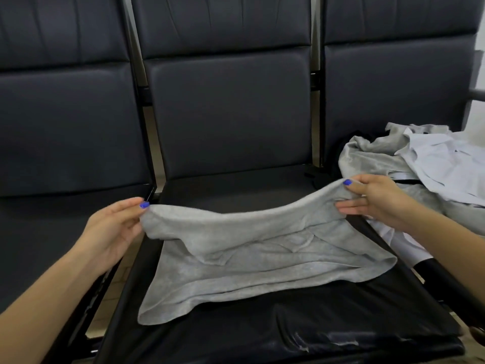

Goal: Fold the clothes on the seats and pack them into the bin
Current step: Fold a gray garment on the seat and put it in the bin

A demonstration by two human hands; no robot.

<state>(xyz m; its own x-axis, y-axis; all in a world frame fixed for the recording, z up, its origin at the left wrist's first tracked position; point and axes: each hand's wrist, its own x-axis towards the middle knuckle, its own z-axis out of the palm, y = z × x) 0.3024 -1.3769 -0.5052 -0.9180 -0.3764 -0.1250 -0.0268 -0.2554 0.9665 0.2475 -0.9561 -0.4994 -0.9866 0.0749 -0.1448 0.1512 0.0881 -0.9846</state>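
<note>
A grey garment (231, 258) is lying half-folded on the middle seat (328, 324); the left hand (115, 227) and right hand (378, 198) are pinching its far edge. At two o'clock, a clothes pile (420, 164) is waiting unfolded; no bin is showing.

At nine o'clock the left seat (65, 232) of the bench lies bare, open for a hand to pass. At three o'clock a heap of clothes (420, 164) crowds the right seat. The grey garment (236, 258) covers the middle seat (315, 324), whose front strip stays bare.
</note>
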